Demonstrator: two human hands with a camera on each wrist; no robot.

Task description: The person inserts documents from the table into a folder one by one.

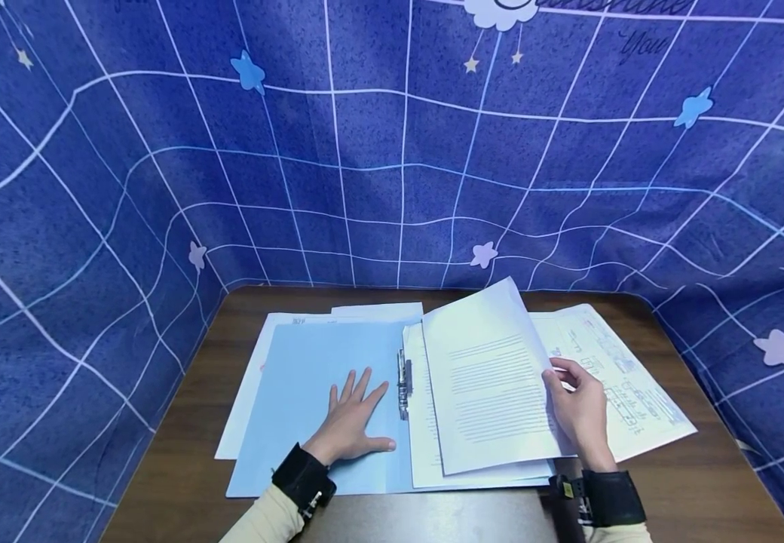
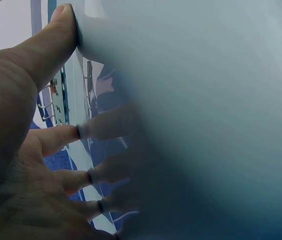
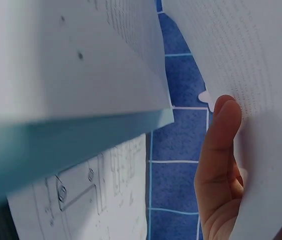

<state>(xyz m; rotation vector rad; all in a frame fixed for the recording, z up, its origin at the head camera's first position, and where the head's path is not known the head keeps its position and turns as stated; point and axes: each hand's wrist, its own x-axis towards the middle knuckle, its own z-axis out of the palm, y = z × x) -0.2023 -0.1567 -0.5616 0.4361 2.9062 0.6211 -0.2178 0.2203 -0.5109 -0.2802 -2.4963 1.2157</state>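
Observation:
A light blue folder (image 1: 317,351) lies spread on the table, a metal clip (image 1: 403,385) along its middle fold. On its left cover my left hand (image 1: 353,424) rests flat with the fingers spread. In the left wrist view, that hand's fingertips touch the cover's shiny surface (image 2: 220,100). My right hand (image 1: 583,415) pinches the right edge of a printed sheet (image 1: 483,328), lifted and tilted above the stack of papers (image 1: 421,452) in the folder. The right wrist view has the sheet (image 3: 275,65) curving up beside the fingers (image 3: 215,160), apart from the pages below.
Sheets with line drawings (image 1: 636,400) stick out from under the folder's right side. Other white papers (image 1: 239,430) show past its left edge. The brown wooden table (image 1: 175,467) is backed by a blue cloth (image 1: 378,188) with white grid lines and stars.

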